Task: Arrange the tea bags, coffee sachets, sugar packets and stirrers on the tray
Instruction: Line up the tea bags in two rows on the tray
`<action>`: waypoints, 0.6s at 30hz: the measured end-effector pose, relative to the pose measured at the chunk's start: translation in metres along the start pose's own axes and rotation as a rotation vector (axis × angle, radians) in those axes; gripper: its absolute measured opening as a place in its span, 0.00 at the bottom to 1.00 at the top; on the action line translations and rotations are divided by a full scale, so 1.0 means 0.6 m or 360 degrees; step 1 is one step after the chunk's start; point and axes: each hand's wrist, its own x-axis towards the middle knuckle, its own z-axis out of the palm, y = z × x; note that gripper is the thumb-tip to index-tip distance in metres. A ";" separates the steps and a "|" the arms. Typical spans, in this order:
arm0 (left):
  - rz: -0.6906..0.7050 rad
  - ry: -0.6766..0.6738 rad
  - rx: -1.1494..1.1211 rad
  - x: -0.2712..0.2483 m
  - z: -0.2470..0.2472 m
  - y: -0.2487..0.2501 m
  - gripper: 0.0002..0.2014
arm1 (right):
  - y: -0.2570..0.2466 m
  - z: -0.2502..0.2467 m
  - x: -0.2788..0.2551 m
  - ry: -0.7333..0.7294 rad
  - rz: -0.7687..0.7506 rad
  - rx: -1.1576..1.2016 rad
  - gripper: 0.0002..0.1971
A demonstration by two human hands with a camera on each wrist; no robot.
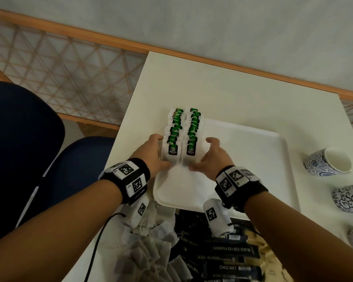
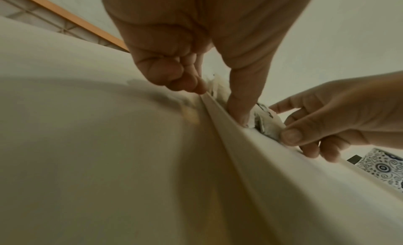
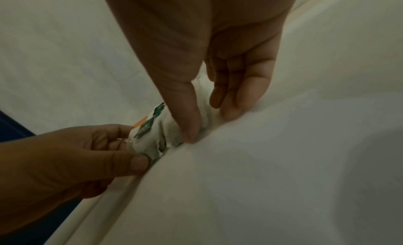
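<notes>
Blue-patterned cups [image 1: 328, 162] on white table [image 1: 212, 82]; perhaps blue chairs [image 1: 25, 127] alongside.

Both arms reach forward toward 12 o'clock, side by side. The left hand [image 1: 153, 153] and the right hand [image 1: 214, 154] face each other, fingers bent, thumbs pointing inward and nearly meeting. Each wrist wears a black band with square markers.

Two rows of green-tagged tea bags [image 1: 181, 133] stand overlapped along the left edge of the white tray [image 1: 253, 159], running from its far corner towards the near side. Near the tray's front edge lie a loose heap of grey tea bags [image 1: 143, 247] and dark coffee sachets [image 1: 228, 251].
</notes>
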 end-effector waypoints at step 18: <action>0.0041 0.0063 0.0029 -0.024 -0.010 -0.008 0.37 | 0.005 -0.004 -0.024 0.0022 -0.0087 -0.0002 0.39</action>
